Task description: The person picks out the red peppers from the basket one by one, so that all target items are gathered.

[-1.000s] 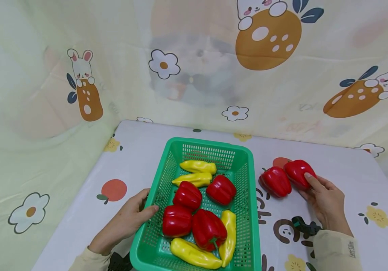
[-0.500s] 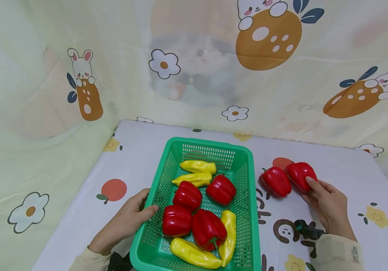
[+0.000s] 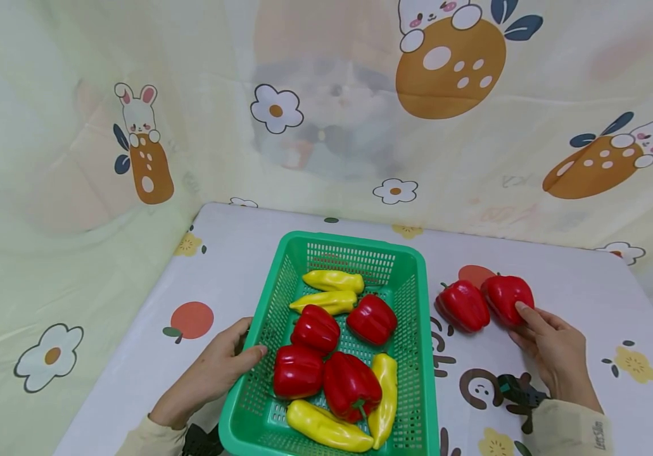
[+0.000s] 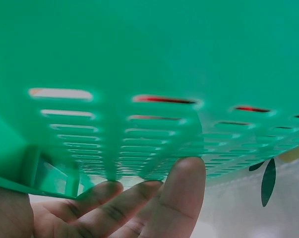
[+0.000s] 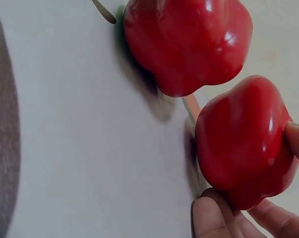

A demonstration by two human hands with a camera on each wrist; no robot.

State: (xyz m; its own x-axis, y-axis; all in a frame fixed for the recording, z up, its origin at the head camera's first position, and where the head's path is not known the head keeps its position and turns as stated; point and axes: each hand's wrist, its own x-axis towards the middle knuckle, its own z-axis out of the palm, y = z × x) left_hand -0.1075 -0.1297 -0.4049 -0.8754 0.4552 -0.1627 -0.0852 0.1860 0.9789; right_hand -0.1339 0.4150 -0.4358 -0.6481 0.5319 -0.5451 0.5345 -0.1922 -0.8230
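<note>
My left hand (image 3: 226, 358) grips the left rim of the green plastic basket (image 3: 431, 380), thumb over the edge; in the left wrist view its fingers (image 4: 181, 198) lie against the slotted outer wall. Inside the basket are several red bell peppers (image 3: 299, 372) and several long yellow peppers (image 3: 329, 427). Right of the basket, my right hand (image 3: 557, 351) holds a red bell pepper (image 3: 507, 297) between thumb and fingers, low over the table. Another red bell pepper (image 3: 463, 306) lies just to its left. In the right wrist view the held pepper (image 5: 246, 144) has fingertips at its lower end.
A white cloth with printed fruit and flowers covers the table (image 3: 218, 266). Behind and to the left hangs a pale curtain (image 3: 189, 126) with rabbit prints. The basket takes up the front middle of the table.
My right hand has shifted slightly right and toward me, and the bell pepper in it has tilted, its stem end now more upright. The left hand and basket stay put.
</note>
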